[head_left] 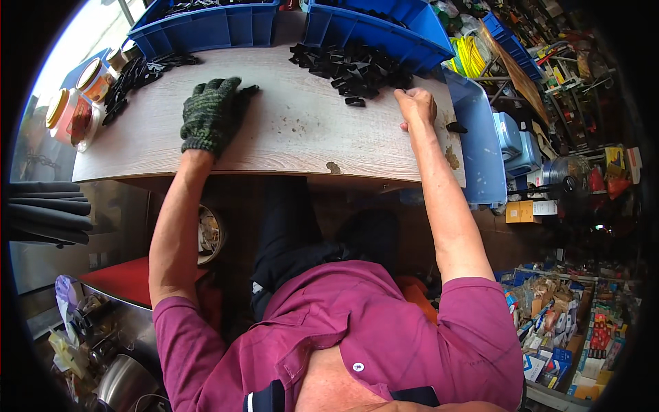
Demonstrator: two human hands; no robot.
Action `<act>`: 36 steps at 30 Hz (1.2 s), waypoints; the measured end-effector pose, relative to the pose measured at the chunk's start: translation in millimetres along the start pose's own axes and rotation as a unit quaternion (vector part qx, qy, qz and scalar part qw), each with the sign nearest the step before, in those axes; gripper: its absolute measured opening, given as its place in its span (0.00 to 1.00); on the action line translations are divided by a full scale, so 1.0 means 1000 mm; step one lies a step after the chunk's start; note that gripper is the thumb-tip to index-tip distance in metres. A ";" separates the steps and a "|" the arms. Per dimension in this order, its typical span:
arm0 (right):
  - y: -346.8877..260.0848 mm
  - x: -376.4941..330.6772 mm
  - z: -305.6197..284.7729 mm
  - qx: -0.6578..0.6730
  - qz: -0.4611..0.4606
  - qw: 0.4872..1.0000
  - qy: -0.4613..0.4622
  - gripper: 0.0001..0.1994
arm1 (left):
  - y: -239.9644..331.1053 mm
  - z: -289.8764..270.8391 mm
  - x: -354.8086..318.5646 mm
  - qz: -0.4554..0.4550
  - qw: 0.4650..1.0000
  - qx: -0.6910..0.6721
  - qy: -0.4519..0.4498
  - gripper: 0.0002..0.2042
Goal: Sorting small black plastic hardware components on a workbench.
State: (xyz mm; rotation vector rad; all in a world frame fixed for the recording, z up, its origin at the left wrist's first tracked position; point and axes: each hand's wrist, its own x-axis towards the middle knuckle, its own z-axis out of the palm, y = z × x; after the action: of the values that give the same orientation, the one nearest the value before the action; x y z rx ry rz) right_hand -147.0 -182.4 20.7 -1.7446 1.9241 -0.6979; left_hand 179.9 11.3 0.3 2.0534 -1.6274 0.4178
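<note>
My left hand (210, 115) wears a dark green knitted glove and rests over the left part of the table. Its fingers are curled round a small black plastic part (250, 90), whose end sticks out on the right. My right hand (417, 107) is bare and closed at the right edge of a pile of small black plastic parts (357, 65). Whatever its fingertips pinch is too small or hidden to make out. One loose black piece (354, 101) lies in front of the pile, and another black piece (456, 128) is near the table's right edge.
Two blue bins (206, 31) (377, 31) stand along the back. Longer black strips (141, 74) lie at the left, beside lidded plastic jars (68, 115). A translucent blue tub (480, 137) adjoins the right side of the worn wooden table (295, 144). Cluttered shelves fill the far right.
</note>
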 end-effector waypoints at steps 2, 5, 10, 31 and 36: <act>0.008 0.002 0.000 0.058 0.025 0.998 0.010 0.20 | 0.012 0.005 -0.004 0.030 0.996 -0.008 0.090 0.16; 0.024 0.006 -0.005 0.217 0.079 0.971 -0.057 0.17 | 0.041 0.015 -0.016 0.078 0.957 -0.209 0.184 0.13; 0.016 -0.058 -0.004 0.314 0.036 0.922 -0.224 0.14 | 0.124 0.029 -0.036 0.025 0.906 -0.410 0.106 0.21; -0.004 -0.119 0.020 0.364 -0.119 0.874 -0.300 0.18 | 0.145 0.029 -0.025 -0.160 0.854 -0.491 -0.067 0.15; -0.006 -0.130 0.026 0.369 -0.153 0.871 -0.287 0.15 | 0.133 0.013 -0.034 -0.171 0.838 -0.506 -0.109 0.17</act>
State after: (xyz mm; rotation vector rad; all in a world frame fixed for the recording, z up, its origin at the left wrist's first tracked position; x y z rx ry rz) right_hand -112.4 -55.3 3.4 -1.5065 0.8214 -0.7695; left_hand 42.0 8.6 -4.2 1.4844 -1.1259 -0.7036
